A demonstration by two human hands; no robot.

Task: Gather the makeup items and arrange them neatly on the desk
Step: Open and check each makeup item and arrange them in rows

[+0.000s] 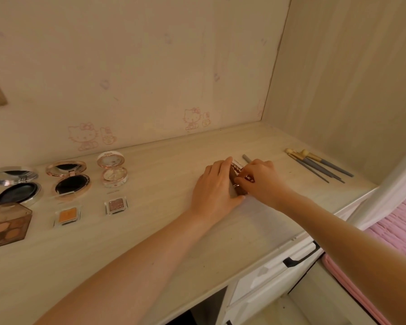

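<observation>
A brown case (239,176) with pale lettering lies on the bench (164,231), right of the frame's centre, caught between both hands. The left hand (217,184) lies flat with straight fingers against the case's left side, apparently steadying it. The right hand (260,181) curls its fingertips over the case's right edge and pinches it, probably to square it up or to close it; the hands hide too much to tell which. The case's long axis seems to run nearly up the frame, its far end pointing toward the wall (150,66). A grey stick (246,158) pokes out just beyond the fingers. Farther right, four brushes (319,165) lie side by side with their tips toward the upper left. At the left of the frame, three open round compacts (68,179), two small square pans (116,205) and a brown palette (5,224) sit in tidy rows, so the case looks like one of the last items to place.
</observation>
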